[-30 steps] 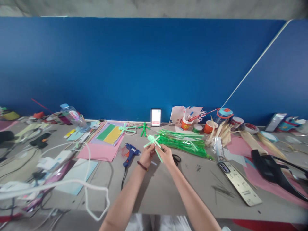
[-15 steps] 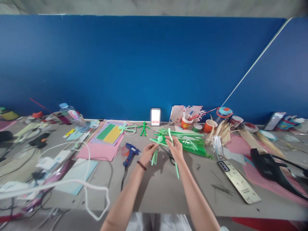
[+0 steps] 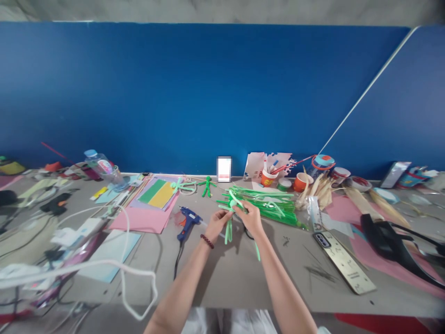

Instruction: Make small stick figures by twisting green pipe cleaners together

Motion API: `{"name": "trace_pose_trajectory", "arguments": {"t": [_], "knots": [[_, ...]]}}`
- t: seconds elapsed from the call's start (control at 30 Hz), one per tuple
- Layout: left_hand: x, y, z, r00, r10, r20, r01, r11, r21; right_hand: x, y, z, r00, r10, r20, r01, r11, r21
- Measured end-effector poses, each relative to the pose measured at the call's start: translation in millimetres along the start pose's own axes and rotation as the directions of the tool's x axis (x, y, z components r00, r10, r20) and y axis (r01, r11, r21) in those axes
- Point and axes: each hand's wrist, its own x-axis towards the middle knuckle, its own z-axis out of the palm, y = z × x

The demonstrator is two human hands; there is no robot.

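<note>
My left hand [image 3: 216,224] is closed in a pinch around the middle of a pale green pipe cleaner figure [image 3: 228,232]. Its round head shows above the fingers, and its legs hang below them. Pinched in my right hand [image 3: 251,219] is a loose pale green pipe cleaner [image 3: 257,252]. One end of it curves up beside the figure's head; the other trails below my right wrist. Both hands meet at the figure, above the table, and the fingertips partly hide where the pieces touch. Behind them lies a plastic pack of green pipe cleaners [image 3: 278,208].
A blue glue gun [image 3: 189,221] lies left of my hands. Farther back are a darker green figure [image 3: 207,186] and a blurred-out screen [image 3: 224,169]. A phone [image 3: 344,263] rests at right, a marker cup [image 3: 269,177] behind. A white cable [image 3: 127,266] loops at left.
My right hand has moved left and slightly down, bringing the loose pipe cleaner against the figure. The figure has shifted a little right, and its legs hang straighter.
</note>
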Motion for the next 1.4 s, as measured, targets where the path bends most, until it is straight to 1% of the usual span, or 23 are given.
{"name": "trace_pose_trajectory", "arguments": {"t": [0.07, 0.2, 0.33, 0.47, 0.57, 0.63, 0.7, 0.77, 0.87, 1.03, 1.13, 1.2, 1.27, 1.33, 1.4], "knots": [[0.9, -2.4, 0.2, 1.0, 0.005, -0.009, -0.004, 1.0, 0.012, -0.2, 1.0, -0.1, 1.0, -0.01, -0.006, 0.01, 1.0, -0.011], [1.3, -4.1, 0.5, 1.0, 0.015, -0.022, -0.015, 1.0, 0.026, -0.2, 3.7, 0.4, 1.0, 0.0, 0.019, 0.0, 1.0, -0.006], [0.8, -2.8, 0.2, 1.0, -0.005, -0.028, 0.005, 1.0, 0.015, -0.7, 3.6, 2.7, 1.0, -0.007, 0.011, 0.007, 1.0, 0.019], [5.5, -3.6, -3.9, 0.996, 0.005, -0.084, -0.013, 0.996, -0.091, -1.9, 0.5, 5.7, 0.999, -0.003, -0.036, 0.005, 0.998, 0.067], [11.7, -5.7, -9.5, 0.993, 0.03, -0.114, -0.048, 0.986, -0.161, -2.8, -0.8, 6.5, 0.996, 0.038, -0.086, -0.035, 0.999, 0.038], [14.6, -6.0, -12.9, 0.991, 0.048, -0.128, -0.072, 0.979, -0.191, -3.7, -0.4, 6.9, 0.994, 0.052, -0.091, -0.052, 0.999, 0.004], [15.6, -4.9, -15.2, 0.988, 0.059, -0.14, -0.089, 0.971, -0.22, -4.9, 0.4, 8.3, 0.997, 0.052, -0.061, -0.053, 0.998, -0.015], [15.2, -2.9, -16.2, 0.987, 0.062, -0.148, -0.096, 0.966, -0.239, -6.3, 0.7, 10.6, 0.999, 0.036, 0.003, -0.036, 0.999, -0.022], [14.4, -1.1, -16.7, 0.985, 0.065, -0.157, -0.103, 0.965, -0.243, -8.2, 0.4, 14.7, 0.996, -0.018, 0.084, 0.023, 0.998, -0.062], [14.5, -2.6, -16.8, 0.978, 0.097, -0.185, -0.145, 0.953, -0.266, -8.7, 5.2, 18.6, 0.982, -0.149, 0.112, 0.168, 0.97, -0.177], [14.8, -3.2, -16.3, 0.974, 0.089, -0.21, -0.147, 0.948, -0.284, -8.4, 9.0, 18.8, 0.98, -0.169, 0.109, 0.187, 0.964, -0.189], [15.4, -4.1, -16.3, 0.97, 0.088, -0.228, -0.15, 0.952, -0.268, -8.4, 9.2, 18.5, 0.983, -0.152, 0.099, 0.168, 0.969, -0.18], [16.5, -5.6, -17.1, 0.971, 0.108, -0.214, -0.158, 0.959, -0.233, -8.4, 8.0, 17.8, 0.991, -0.105, 0.084, 0.116, 0.982, -0.148], [17.5, -7.3, -18.2, 0.976, 0.133, -0.171, -0.168, 0.964, -0.208, -7.8, 7.3, 17.1, 0.998, -0.012, 0.065, 0.017, 0.996, -0.087], [18.1, -8.5, -19.1, 0.982, 0.15, -0.118, -0.171, 0.965, -0.196, -6.7, 8.4, 16.7, 0.994, 0.096, 0.057, -0.096, 0.995, -0.01]]}}
